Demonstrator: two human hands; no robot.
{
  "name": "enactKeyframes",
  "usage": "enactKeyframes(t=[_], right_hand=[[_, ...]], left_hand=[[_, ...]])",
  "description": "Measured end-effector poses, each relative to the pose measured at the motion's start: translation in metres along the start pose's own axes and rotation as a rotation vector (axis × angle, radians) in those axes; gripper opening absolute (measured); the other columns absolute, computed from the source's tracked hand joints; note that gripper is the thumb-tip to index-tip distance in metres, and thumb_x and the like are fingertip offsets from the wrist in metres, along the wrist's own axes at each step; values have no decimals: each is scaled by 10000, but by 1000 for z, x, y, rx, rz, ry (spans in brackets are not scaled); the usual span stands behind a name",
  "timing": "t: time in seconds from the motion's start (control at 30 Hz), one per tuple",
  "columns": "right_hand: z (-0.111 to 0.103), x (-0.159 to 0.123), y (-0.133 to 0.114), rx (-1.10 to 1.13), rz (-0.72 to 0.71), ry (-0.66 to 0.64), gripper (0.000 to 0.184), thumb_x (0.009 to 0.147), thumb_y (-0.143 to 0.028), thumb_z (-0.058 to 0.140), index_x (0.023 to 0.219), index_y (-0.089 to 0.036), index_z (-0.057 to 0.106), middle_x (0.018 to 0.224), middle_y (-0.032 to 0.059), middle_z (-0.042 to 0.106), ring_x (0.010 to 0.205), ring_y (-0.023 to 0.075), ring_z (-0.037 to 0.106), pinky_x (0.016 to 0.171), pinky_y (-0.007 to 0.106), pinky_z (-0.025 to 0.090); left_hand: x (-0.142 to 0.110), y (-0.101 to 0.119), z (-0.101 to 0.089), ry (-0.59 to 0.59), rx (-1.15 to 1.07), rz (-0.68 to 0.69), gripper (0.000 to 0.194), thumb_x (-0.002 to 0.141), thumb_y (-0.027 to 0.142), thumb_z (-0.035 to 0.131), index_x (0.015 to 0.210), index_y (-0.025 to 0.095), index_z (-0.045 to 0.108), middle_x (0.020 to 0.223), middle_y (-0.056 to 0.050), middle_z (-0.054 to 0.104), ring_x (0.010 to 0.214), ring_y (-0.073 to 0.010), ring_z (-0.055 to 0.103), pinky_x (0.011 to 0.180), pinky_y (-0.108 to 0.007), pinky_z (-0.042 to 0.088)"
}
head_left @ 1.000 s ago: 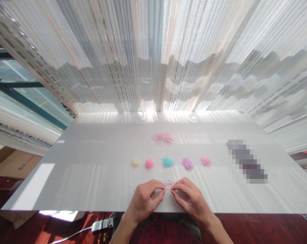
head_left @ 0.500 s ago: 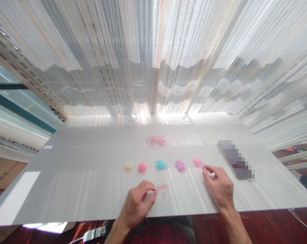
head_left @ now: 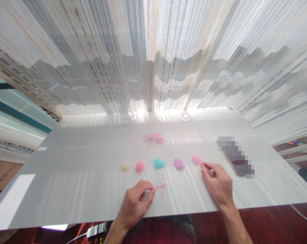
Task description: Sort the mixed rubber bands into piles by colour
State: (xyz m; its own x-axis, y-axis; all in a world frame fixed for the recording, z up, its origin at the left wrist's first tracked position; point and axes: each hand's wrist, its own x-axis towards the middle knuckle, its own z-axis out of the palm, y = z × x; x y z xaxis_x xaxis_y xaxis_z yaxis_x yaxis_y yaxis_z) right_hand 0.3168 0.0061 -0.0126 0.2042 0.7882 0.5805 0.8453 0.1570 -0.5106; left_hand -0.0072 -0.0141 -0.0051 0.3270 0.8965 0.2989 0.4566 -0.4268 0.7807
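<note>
My left hand (head_left: 136, 200) rests near the table's front edge, thumb and forefinger pinched together. Its fingertips touch the left side of a small pile of mixed-colour thin strands (head_left: 160, 187). Whatever they pinch is too small to make out. Farther right, my right hand (head_left: 218, 183) is also in a pinch, its tips at the right edge of a light pink strand pile (head_left: 196, 160). Anything between those tips is hidden. Leftward in the same row lie a purple pile (head_left: 179, 164), a turquoise pile (head_left: 159, 163), a deeper pink pile (head_left: 140, 166) and a pale yellow pile (head_left: 125, 167).
A larger mixed-colour pile (head_left: 154, 139) lies behind the row on the white table (head_left: 74, 183). Two clear round dishes (head_left: 185, 117) stand by the curtain (head_left: 112, 74) at the back. A phone (head_left: 236, 157), partly blurred out, lies right of my right hand.
The camera view has shifted a little, so the table contents appear slightly higher and further left. Both hands keep their pinches in nearly the same places beside the piles.
</note>
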Motion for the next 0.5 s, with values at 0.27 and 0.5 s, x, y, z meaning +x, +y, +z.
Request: enactKeyframes(t=[0.27, 0.5], right_hand=[[23, -5, -41, 180, -53, -111, 203, 1016, -346, 612, 918, -216, 735, 836, 42, 742, 685, 180, 655, 616, 296, 527], [36, -4, -44, 171, 0, -142, 289, 1025, -445, 599, 940, -208, 741, 859, 55, 752, 718, 187, 680, 657, 307, 550]], left_hand=[[0, 1, 0, -2, -5, -11, 108, 1012, 209, 588, 965, 208, 685, 912, -35, 724, 552, -91, 506, 510, -201, 443], [-2, -1, 0, -6, -8, -12, 108, 1013, 205, 585, 970, 206, 684, 919, -30, 720, 551, -91, 485, 525, -210, 444]])
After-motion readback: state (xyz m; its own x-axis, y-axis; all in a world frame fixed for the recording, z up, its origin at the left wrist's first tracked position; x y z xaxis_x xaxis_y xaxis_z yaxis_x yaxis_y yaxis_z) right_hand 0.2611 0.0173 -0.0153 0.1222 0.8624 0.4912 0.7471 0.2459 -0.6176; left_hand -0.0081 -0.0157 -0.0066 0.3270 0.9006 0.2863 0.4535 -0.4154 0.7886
